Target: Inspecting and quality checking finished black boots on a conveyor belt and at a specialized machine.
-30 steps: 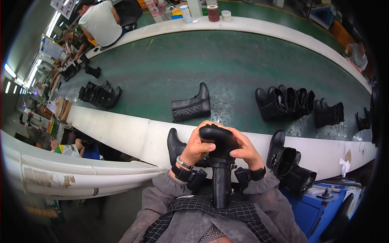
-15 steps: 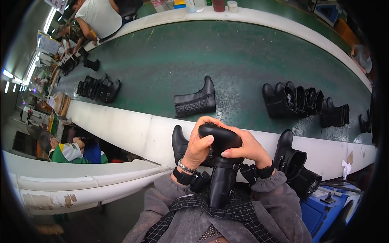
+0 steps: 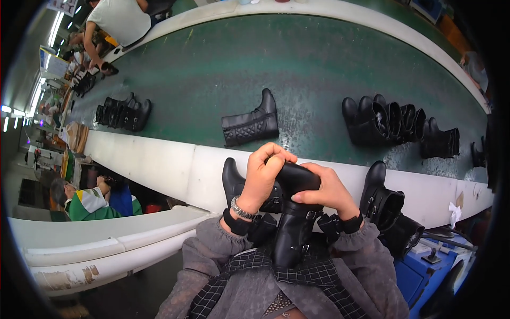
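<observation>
A black boot is held in front of me, its foot part up between my hands and its buckled shaft hanging toward my lap. My right hand grips one side of the foot, thumb pressed on the leather. On the other side, my left hand has its fingers curled in at the end of the foot; what lies under those fingertips is hidden. Behind my left wrist another black boot rests on the white ledge, partly covered. To the right, two buckled boots lie together at the ledge.
Beyond the ledge runs a green work surface bearing a lone quilted boot. Boot groups stand at right and left. A blue cabinet is at lower right. People work at the far left and lower left.
My left hand has gone from lying around the foot to curled fingers at its end. The held boot has turned, showing its buckles more. At far left a co-worker's hand has reached a boot.
</observation>
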### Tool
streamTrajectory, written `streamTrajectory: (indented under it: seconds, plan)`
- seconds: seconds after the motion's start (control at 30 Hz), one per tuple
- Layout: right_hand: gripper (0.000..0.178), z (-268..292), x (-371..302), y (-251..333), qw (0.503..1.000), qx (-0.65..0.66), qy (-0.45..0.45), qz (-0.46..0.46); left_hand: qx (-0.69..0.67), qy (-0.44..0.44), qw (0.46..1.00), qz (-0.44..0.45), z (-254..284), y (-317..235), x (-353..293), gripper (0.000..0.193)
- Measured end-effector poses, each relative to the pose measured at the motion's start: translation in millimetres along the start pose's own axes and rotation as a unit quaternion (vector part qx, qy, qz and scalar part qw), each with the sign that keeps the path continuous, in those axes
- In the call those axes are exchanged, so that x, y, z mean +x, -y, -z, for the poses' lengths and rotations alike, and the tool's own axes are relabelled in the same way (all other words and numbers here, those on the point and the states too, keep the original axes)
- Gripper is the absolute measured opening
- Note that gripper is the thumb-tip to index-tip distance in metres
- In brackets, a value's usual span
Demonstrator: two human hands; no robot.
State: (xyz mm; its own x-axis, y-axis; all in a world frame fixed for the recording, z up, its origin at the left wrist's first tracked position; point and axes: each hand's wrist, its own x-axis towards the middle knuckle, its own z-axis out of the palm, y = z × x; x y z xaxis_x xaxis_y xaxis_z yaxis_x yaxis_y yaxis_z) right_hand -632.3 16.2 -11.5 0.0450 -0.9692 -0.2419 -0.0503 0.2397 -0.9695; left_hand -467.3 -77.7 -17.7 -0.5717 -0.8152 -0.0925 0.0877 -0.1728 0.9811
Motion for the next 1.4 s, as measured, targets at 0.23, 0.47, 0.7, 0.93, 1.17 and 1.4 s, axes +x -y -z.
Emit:
streamTrajectory:
  seconds: [0.23, 0.47, 0.7, 0.93, 1.17, 1.4]
  plan:
    - [0.046, 26.7, -14.6, -93.6, 0.935, 0.338, -0.093, -0.058, 0.440, -0.386, 0.811, -0.020, 83.9, 74.4, -29.2, 0.037]
    - [0.038, 19.8, -27.6, -136.6, 0.771, 0.609, -0.185, -0.003, 0.180, -0.355, 0.883, 0.248, 138.6, 167.8, -76.0, 0.063]
    - [0.044, 6.5, -42.9, -128.4, 0.749, 0.636, -0.187, -0.002, -0.061, -0.298, 0.916, 0.263, 112.4, 144.9, -79.0, 0.045]
    - [0.051, -7.1, -46.7, -100.1, 0.746, 0.613, -0.259, -0.029, -0.411, -0.313, 0.841, 0.159, 45.6, 102.2, -82.1, 0.053]
    - [0.050, -40.8, -38.7, -81.3, 0.722, 0.619, -0.307, -0.034, -0.433, -0.290, 0.842, 0.138, 9.4, 84.4, -72.5, 0.055]
    - [0.050, -44.6, -36.5, -82.9, 0.724, 0.615, -0.309, -0.038, -0.435, -0.268, 0.845, 0.161, -1.5, 93.6, -75.3, 0.054]
